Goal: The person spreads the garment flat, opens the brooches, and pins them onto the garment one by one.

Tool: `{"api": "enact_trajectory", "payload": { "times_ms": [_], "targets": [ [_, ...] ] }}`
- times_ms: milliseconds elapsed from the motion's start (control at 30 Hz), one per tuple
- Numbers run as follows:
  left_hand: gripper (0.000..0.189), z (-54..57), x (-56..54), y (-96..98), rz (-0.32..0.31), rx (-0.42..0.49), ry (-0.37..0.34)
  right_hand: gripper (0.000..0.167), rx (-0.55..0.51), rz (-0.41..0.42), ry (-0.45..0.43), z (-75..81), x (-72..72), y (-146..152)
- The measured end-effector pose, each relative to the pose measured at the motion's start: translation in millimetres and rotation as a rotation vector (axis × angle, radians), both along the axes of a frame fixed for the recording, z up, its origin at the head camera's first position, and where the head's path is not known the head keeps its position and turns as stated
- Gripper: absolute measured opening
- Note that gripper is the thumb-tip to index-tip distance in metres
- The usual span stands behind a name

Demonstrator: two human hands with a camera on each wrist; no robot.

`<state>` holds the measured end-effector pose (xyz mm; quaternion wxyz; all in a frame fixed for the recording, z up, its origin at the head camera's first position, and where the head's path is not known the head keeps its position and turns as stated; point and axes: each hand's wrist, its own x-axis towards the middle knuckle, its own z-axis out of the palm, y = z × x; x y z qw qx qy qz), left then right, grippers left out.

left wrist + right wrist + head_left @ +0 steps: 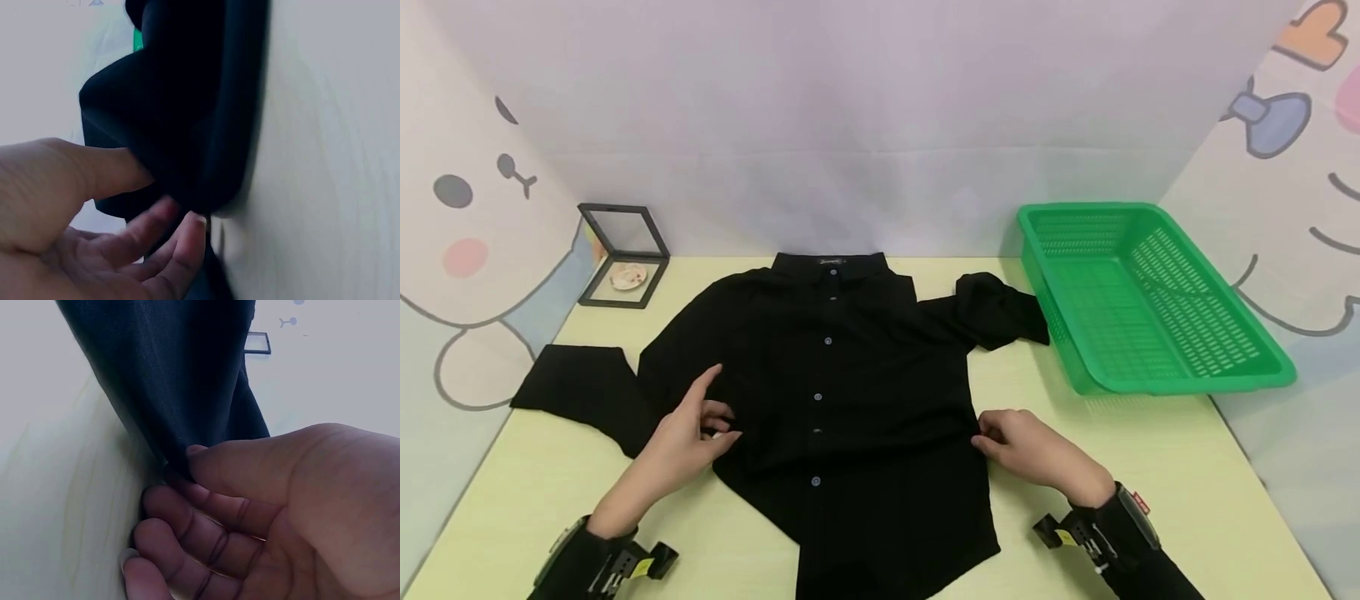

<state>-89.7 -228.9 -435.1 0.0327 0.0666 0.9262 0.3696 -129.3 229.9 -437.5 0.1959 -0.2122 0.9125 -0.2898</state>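
Observation:
A black button-up shirt (880,375) lies front up on the pale yellow table, collar at the back. My right hand (1026,446) pinches its right-hand side edge between thumb and fingers; in the right wrist view the dark cloth (181,375) rises from that pinch. At the left side edge is my left hand (688,425), its index finger stretched over the shirt. The left thumb and other fingers are spread slightly apart, bent near the cloth. In the left wrist view, the dark fabric (181,94) touches the thumb and hides its tip.
A green plastic basket (1157,387) stands at the back right, close to the folded-over right-hand sleeve (1000,312). At the back left is a black-framed display case (617,302) with a small round item inside. The left-hand sleeve (580,383) reaches toward the table's left edge.

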Motion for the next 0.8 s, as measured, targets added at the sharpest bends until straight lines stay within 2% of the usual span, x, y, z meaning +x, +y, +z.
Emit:
{"api": "enact_trajectory", "payload": {
  "times_ms": [200, 300, 467, 633, 733, 800],
  "targets": [
    [0.098, 2.3, -2.6, 3.4, 0.043, -0.046, -0.009, 0.025, 0.000, 0.001, 0.000, 0.9, -0.6, 0],
    [0.082, 2.0, -5.6, 1.9, 0.055, -0.068, 0.040, 0.026, 0.003, 0.002, 0.003, 1.1, -0.8, 0],
    [0.040, 4.9, -5.9, -5.9, 0.099, -0.095, 0.127, 0.026, 0.001, 0.006, -0.008, -0.2, -1.6, -2],
    [0.018, 15.0, -0.2, -20.8, 0.131, -0.122, 0.128, 0.024, 0.002, 0.011, -0.024, -0.5, -3.0, -2],
    [0.012, 21.5, 3.7, -30.5, 0.107, -0.135, 0.127, 0.024, 0.011, 0.004, -0.032, 0.7, -3.5, 1],
    [0.012, 26.1, 5.8, -35.5, 0.086, -0.116, 0.101, 0.024, 0.017, -0.003, -0.033, 1.8, -3.7, 3]
  ]
}}
